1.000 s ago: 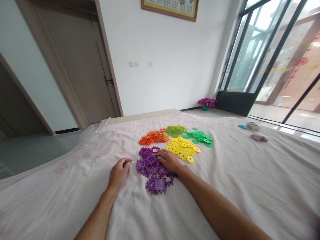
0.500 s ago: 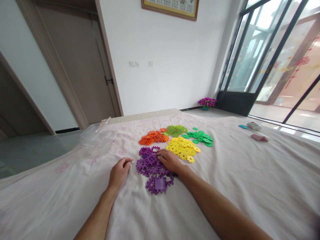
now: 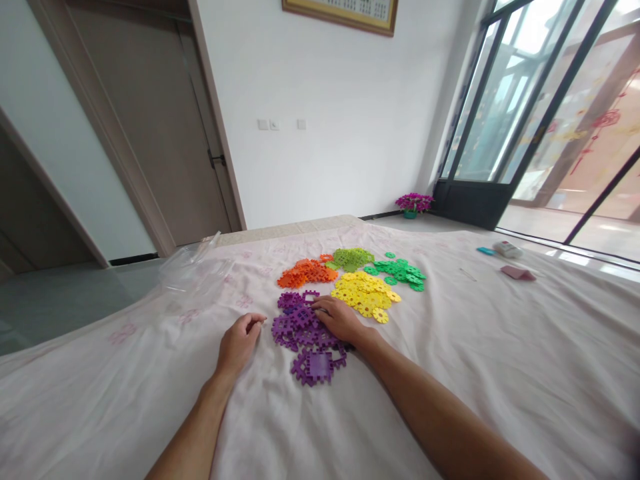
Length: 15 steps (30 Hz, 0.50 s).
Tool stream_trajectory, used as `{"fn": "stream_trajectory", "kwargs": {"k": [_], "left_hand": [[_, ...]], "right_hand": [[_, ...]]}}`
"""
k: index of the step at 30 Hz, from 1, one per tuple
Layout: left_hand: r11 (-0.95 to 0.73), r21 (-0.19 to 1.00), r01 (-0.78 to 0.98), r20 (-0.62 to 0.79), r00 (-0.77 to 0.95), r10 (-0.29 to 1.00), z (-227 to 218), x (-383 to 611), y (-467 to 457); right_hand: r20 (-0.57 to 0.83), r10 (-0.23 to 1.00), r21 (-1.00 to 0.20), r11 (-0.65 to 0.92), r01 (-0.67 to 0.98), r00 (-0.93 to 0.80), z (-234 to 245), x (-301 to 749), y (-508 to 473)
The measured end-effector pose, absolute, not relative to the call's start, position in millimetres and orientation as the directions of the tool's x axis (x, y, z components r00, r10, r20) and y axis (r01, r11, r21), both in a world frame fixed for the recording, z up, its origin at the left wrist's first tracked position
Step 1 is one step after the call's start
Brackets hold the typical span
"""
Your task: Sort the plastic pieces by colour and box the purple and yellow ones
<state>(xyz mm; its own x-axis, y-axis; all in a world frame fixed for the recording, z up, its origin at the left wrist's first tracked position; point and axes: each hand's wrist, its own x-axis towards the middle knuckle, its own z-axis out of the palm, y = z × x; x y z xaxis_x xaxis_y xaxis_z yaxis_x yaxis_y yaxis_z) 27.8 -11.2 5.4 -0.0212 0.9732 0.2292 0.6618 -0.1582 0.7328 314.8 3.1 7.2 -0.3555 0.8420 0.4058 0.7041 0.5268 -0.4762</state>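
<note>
A heap of purple notched plastic pieces (image 3: 303, 330) lies on a pale pink sheet (image 3: 450, 347). My right hand (image 3: 340, 319) rests palm down on the heap's right side, fingers stretched flat over the pieces. My left hand (image 3: 239, 343) lies on the sheet just left of the heap, fingers curled in a loose fist, thumb against the forefinger; whether they hold anything is hidden. Behind the purple heap sit an orange heap (image 3: 306, 273), a light green heap (image 3: 353, 259), a yellow heap (image 3: 365, 293) and a dark green heap (image 3: 400, 273).
A clear plastic bag (image 3: 193, 270) lies at the sheet's far left edge. A teal item (image 3: 485, 251), a white item (image 3: 507, 249) and a pink item (image 3: 517, 272) sit at the far right. Beyond are a door, a white wall, a flower pot (image 3: 413, 204) and glass doors.
Hardly anything has changed. Both hands stay where they were; the view has drifted slightly.
</note>
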Motion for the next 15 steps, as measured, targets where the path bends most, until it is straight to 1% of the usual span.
{"fn": "stream_trajectory", "kwargs": {"k": [11,15], "left_hand": [[-0.152,0.734,0.662,0.217,-0.017,0.976,4.2,27.4,-11.4],[-0.188,0.741,0.644,0.228,0.021,0.973,2.5,28.0,-11.0]], "right_hand": [[0.403,0.843,-0.473,0.525,0.707,-0.356,6.6,315.2,3.2],[0.404,0.842,-0.475,0.528,0.704,-0.359,6.8,314.9,3.0]]}}
